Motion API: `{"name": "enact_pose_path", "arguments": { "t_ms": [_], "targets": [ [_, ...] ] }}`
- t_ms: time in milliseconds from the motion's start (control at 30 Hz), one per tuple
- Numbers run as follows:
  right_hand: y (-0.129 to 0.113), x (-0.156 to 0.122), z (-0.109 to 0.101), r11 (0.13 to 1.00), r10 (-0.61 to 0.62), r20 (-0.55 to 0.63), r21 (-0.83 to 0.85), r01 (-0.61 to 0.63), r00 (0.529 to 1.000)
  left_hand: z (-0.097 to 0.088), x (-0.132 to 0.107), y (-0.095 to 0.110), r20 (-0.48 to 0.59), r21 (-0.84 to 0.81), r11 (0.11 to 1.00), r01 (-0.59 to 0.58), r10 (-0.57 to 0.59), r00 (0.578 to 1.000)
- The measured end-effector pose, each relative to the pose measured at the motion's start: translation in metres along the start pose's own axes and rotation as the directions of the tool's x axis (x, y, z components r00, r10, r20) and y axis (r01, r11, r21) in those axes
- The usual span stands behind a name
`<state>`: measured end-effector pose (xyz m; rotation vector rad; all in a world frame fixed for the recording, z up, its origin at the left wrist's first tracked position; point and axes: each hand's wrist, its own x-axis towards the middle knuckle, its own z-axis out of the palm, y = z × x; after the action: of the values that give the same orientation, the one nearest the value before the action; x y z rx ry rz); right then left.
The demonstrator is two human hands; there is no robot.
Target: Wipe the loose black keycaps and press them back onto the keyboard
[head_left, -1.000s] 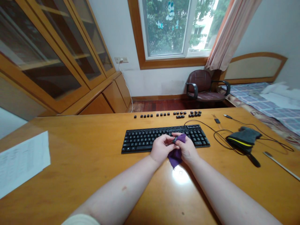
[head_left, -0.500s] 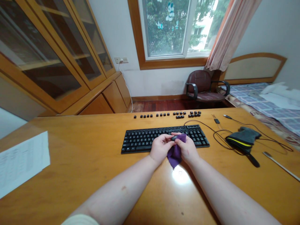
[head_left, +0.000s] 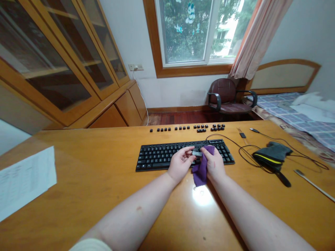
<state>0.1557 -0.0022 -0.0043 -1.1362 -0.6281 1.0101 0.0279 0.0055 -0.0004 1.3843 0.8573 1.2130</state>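
Above the front edge of a black keyboard (head_left: 157,156), my left hand (head_left: 180,164) pinches one end of a wide black keycap (head_left: 196,153) between thumb and fingers. My right hand (head_left: 215,164) grips a purple cloth (head_left: 200,173), which hangs down toward the tabletop. The right thumb and the cloth's edge are close to the keycap's other end; whether they touch it I cannot tell. Several keys of the keyboard lie hidden behind both hands.
Loose keycaps (head_left: 182,128) stand in groups along the far edge of the wooden desk (head_left: 99,160). At right lie a grey pouch (head_left: 272,152), a coiled cable (head_left: 243,150), a small black keycap puller (head_left: 243,135) and a thin brush (head_left: 314,184). Papers (head_left: 28,179) are at left.
My right hand and the cloth have shifted right, away from my left hand. More of the keycap now shows between the hands, and my left fingers have opened out somewhat.
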Motion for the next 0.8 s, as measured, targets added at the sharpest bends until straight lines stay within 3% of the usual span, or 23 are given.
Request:
{"name": "enact_pose_path", "arguments": {
  "t_ms": [100,300,600,800],
  "targets": [
    [0.0001,0.0007,0.0,0.997,-0.032,-0.045,-0.064,0.03,0.998,0.0018,-0.0019,-0.0002,0.025,-0.017,1.0,0.018,-0.018,1.0],
    [0.0,-0.0033,0.0006,0.999,0.024,0.116,-0.034,-0.02,0.993,0.0023,-0.004,0.0024,0.112,0.034,0.999,0.014,-0.018,0.994],
    [0.0035,-0.0091,0.0004,0.987,0.025,0.259,0.146,-0.065,0.966,0.0004,0.0002,0.0017,0.01,0.01,1.0,0.006,-0.006,1.0],
    [0.0034,-0.0074,-0.0025,0.999,-0.033,0.333,-0.006,0.038,0.942,0.0003,0.002,0.0019,-0.016,-0.048,0.999,-0.012,0.011,1.0]
  ]
}}
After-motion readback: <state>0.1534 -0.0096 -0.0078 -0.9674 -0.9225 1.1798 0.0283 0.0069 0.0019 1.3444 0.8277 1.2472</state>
